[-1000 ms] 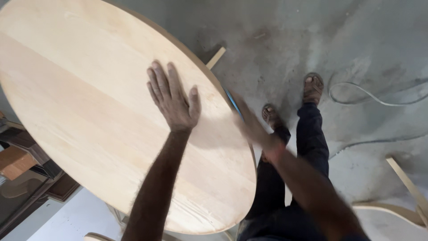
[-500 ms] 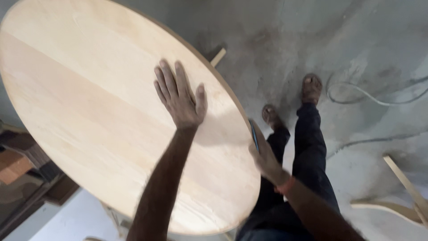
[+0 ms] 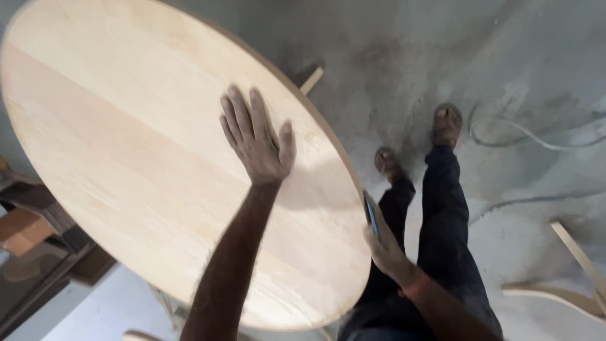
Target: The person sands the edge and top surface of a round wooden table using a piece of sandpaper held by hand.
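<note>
Left hand [image 3: 255, 142] lies flat and released on the round wooden top [image 3: 126, 145]. Right hand [image 3: 382, 243] grasps a blue tool [image 3: 371, 215] at the rim; surface looks smooth, edge work seemingly unfinished.

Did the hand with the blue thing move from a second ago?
Yes. The right hand with the thin blue object slid down along the rim of the round pale wooden tabletop, toward the person's body.
</note>
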